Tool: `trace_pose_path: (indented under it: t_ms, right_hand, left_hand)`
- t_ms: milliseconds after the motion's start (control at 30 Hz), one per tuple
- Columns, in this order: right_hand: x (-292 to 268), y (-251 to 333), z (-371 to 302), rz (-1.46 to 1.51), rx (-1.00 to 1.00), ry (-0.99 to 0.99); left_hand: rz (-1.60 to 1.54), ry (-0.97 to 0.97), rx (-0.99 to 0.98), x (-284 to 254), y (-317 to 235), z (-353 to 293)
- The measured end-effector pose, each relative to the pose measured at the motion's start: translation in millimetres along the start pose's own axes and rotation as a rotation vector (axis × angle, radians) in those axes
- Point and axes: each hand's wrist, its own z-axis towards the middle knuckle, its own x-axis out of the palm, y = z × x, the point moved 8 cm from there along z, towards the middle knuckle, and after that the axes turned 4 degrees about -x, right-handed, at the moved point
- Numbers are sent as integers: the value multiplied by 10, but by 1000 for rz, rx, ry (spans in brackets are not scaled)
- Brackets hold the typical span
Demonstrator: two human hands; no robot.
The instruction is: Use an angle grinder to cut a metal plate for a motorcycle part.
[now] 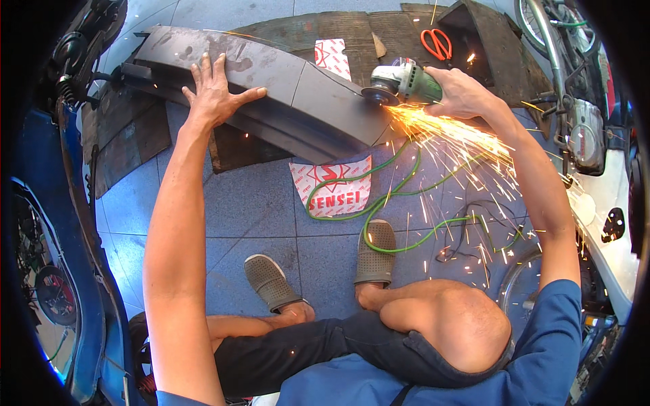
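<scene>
A long dark grey sheet-metal piece (271, 78) with bent sides lies slantwise before me on flattened cardboard. My left hand (215, 93) presses on its upper left part, fingers spread and thumb stretched to the right. In my right hand (464, 93) is a green and silver angle grinder (408, 80), gripped round its body. Its disc (380, 95) meets the right end of the metal piece. From that contact a bright stream of sparks (450, 128) flies to the right and down, toward my right forearm. The fingers under the grinder are partly hidden.
Orange-handled scissors or pliers (437, 44) lie on dark cardboard (298, 30). A green cord (413, 247) loops over blue floor tiles near my clogs (376, 254). White-and-red printed sheets (332, 188) lie around the metal. Motorbikes stand at left (54, 203) and right (589, 128).
</scene>
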Motion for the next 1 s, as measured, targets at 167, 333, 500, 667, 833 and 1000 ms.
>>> trace_pose_path:
  t_ms: [167,333,500,667,833,1000]
  right_hand:
    - [-19,49,-29,10,87,168]
    - [36,-2,-45,99,90,180]
    - [115,-62,14,60,84,181]
    - [52,33,8,78,43,142]
    - [111,-56,-16,-4,18,56]
    - [29,104,-12,101,65,197]
  left_hand:
    - [11,21,-12,5,9,2]
    - [-3,19,-11,-3,23,8]
    - [16,21,-20,16,35,28]
    - [0,2,-25,12,30,21]
    - [9,-1,-22,16,44,41]
    - [17,6,-28,23,64,29]
